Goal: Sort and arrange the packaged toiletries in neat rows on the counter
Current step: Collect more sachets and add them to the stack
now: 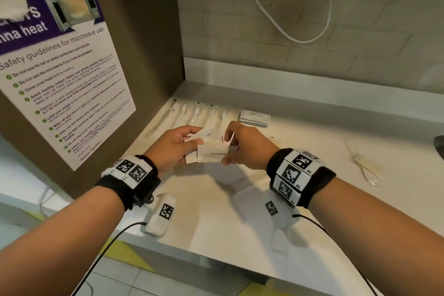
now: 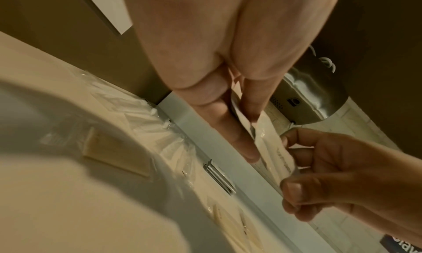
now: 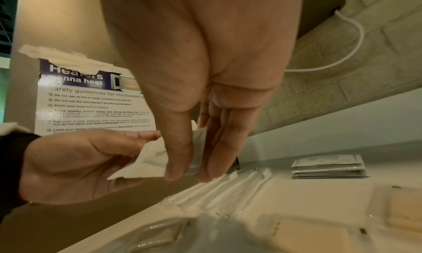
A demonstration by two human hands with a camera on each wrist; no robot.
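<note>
Both hands hold a small bunch of white toothpaste sachets (image 1: 212, 153) above the white counter (image 1: 312, 151). My left hand (image 1: 198, 138) pinches the left ends between thumb and fingers. My right hand (image 1: 227, 150) pinches the right ends. From the left wrist, my left hand (image 2: 250, 136) and right hand (image 2: 289, 162) grip the sachets (image 2: 280, 157) edge-on. Seen from the right wrist, my right hand (image 3: 190, 175) clamps the sachets (image 3: 150, 159) while the left hand (image 3: 146, 148) holds the other side. How many sachets there are is unclear.
Wrapped toothbrushes (image 1: 192, 115) lie in a row at the back left. A stack of flat grey sachets (image 1: 254, 118) sits beside them. A beige wrapped item (image 1: 367, 166) lies at the right. A brown panel with a poster (image 1: 60, 79) walls the left side.
</note>
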